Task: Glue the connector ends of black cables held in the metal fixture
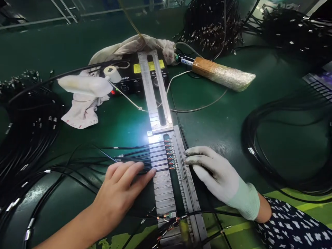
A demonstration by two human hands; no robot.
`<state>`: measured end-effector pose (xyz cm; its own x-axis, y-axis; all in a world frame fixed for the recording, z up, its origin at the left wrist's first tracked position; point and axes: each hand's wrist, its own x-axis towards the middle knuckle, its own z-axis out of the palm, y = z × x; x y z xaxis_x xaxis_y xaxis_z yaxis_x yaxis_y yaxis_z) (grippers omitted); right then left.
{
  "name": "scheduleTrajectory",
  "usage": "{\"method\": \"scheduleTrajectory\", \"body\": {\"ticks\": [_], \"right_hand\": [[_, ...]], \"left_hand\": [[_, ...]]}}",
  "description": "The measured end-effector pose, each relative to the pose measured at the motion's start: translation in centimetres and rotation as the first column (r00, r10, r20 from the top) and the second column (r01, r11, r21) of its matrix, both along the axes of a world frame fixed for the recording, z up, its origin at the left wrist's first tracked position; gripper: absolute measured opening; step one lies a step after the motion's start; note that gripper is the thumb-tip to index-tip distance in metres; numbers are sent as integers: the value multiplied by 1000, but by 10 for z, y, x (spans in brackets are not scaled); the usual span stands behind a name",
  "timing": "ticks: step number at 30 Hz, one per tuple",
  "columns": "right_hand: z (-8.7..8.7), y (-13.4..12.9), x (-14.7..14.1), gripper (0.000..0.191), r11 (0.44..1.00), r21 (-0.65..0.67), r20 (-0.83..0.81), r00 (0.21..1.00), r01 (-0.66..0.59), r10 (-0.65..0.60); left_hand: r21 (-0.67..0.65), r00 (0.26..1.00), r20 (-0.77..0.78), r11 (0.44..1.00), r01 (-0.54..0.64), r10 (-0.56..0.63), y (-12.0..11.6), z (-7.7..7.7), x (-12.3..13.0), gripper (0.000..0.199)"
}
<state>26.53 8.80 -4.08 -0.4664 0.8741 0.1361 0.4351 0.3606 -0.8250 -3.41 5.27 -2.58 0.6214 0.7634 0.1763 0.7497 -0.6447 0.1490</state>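
Note:
My bare left hand [124,186] has its thumb and fingers closed around a black cable [161,170] at the left edge of a slotted metal jig [164,188]. Several black cables lie side by side across the jig. Their stripped ends carry small metal connectors [171,153], lined up along the jig's right rail. My right hand [218,171], in a white glove with a green cuff, rests its outstretched fingertips against the outer side of that rail [184,169]. Nothing shows in its grasp. The fingertips of my left hand partly hide the cable.
Behind the jig sits a black control box [129,83] with a cloth [124,48] over it. A wrapped handle tool [223,72] lies to its right, a white bottle [85,85] to its left. Cable bundles [28,114] and a cable coil [249,138] flank the jig.

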Motion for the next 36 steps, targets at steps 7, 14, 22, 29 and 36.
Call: {"method": "scheduleTrajectory", "body": {"ticks": [7, 14, 22, 29, 36], "right_hand": [[0, 5, -4, 22, 1000, -10, -3, 1000, 3, -3], [-4, 1, -1, 21, 999, 38, -43, 999, -13, 15], [1, -1, -3, 20, 999, 34, -62, 998, 11, -8], [0, 0, -3, 21, 1000, 16, -79, 997, 1, 0], [0, 2, -4, 22, 1000, -28, -94, 996, -5, 2]], "left_hand": [[-164, 987, 143, 985, -48, 72, -17, -22, 1, 55], [-340, 971, 232, 940, 19, 65, -18, 6, 1, 40], [-608, 961, 240, 793, 37, 139, -34, 25, 0, 17], [-200, 937, 350, 977, 78, -3, -8, 0, 11, 34], [-97, 974, 198, 987, 131, -110, 10, -2, 21, 30]]}}
